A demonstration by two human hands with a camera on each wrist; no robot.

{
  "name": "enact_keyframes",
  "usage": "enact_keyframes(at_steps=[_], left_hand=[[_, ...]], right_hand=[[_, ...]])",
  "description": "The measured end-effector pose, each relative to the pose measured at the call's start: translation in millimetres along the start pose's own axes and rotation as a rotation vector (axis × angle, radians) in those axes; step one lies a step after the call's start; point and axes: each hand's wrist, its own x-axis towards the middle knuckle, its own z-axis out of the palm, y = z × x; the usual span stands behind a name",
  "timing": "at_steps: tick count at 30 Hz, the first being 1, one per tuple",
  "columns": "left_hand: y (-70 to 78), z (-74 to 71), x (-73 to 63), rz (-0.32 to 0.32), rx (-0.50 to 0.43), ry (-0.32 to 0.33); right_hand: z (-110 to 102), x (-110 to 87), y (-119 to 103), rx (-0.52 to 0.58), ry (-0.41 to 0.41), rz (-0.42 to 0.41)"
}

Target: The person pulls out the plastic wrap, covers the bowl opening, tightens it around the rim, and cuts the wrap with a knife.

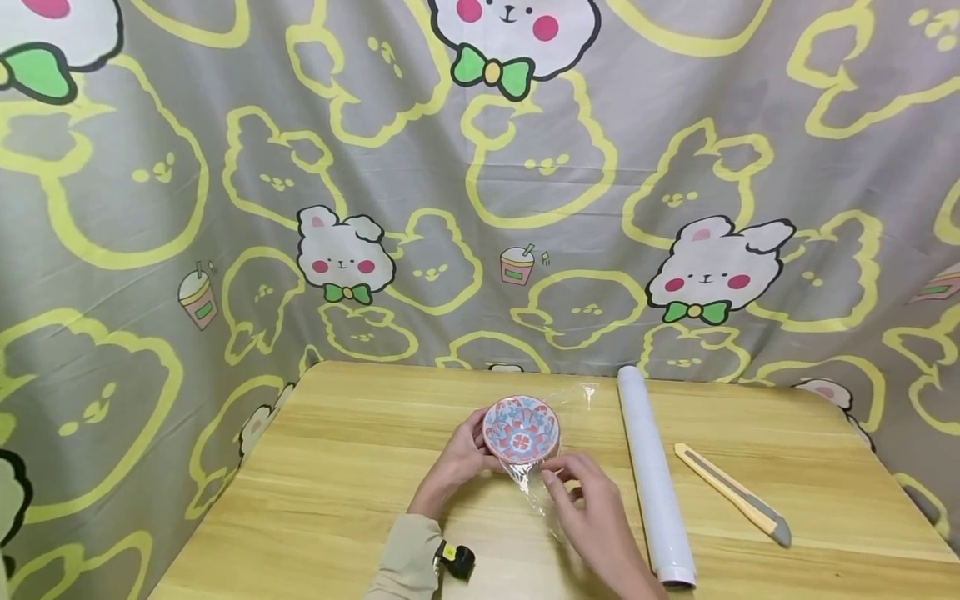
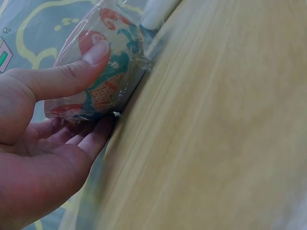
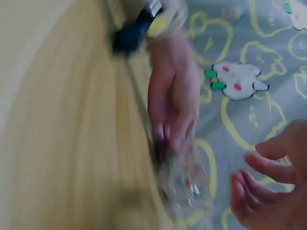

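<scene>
My left hand (image 1: 467, 450) holds a small bowl (image 1: 521, 429) with a red and blue pattern, tilted so its inside shows in the head view. Clear plastic film (image 2: 139, 60) wraps the bowl's outside, and loose film trails below it. In the left wrist view the thumb presses the bowl's side while the other fingers support it from underneath. Close to the bowl's lower right edge is my right hand (image 1: 592, 504), its fingers bent beside the loose film. In the right wrist view this hand (image 3: 276, 182) has its fingertips apart, with nothing visible between them.
A long roll of plastic film (image 1: 656, 479) lies on the wooden table (image 1: 315, 500) to the right of the hands. Beyond it rests a yellow and grey utility knife (image 1: 731, 492). A patterned grey curtain (image 1: 420, 183) hangs behind the table.
</scene>
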Motion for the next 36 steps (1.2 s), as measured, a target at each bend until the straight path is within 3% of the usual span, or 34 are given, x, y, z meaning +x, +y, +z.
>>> enact_keyframes(at_steps=[7, 11, 15, 19, 23, 26, 29, 33, 36], left_hand=[[0.2, 2.1, 2.2, 0.01, 0.016, -0.021], [1.1, 2.1, 1.1, -0.019, -0.03, -0.073], [2.8, -0.5, -1.1, -0.042, -0.046, -0.133], [6.7, 0.3, -2.0, -0.005, 0.063, -0.147], [12.7, 4.9, -3.6, 0.043, 0.213, -0.119], [14.7, 8.7, -5.5, 0.052, 0.249, -0.086], [12.9, 10.6, -5.7, 0.061, 0.239, -0.049], [9.5, 9.3, -5.7, 0.055, 0.203, -0.015], [6.9, 5.3, -5.3, 0.021, 0.142, -0.014]], right_hand=[[17.0, 0.2, 15.5, 0.305, -0.204, 0.245], [21.9, 0.0, 29.5, 0.461, -0.231, 0.302], [25.3, 0.7, 35.9, 0.497, -0.232, 0.317], [27.0, 1.8, 38.3, 0.498, -0.271, 0.332], [25.7, 2.5, 39.1, 0.612, -0.366, 0.386], [22.9, 3.4, 38.4, 0.697, -0.42, 0.439], [20.0, 6.0, 36.7, 0.701, -0.319, 0.5], [15.2, 11.2, 35.4, 0.686, -0.055, 0.595], [11.2, 13.3, 37.1, 0.731, 0.025, 0.636]])
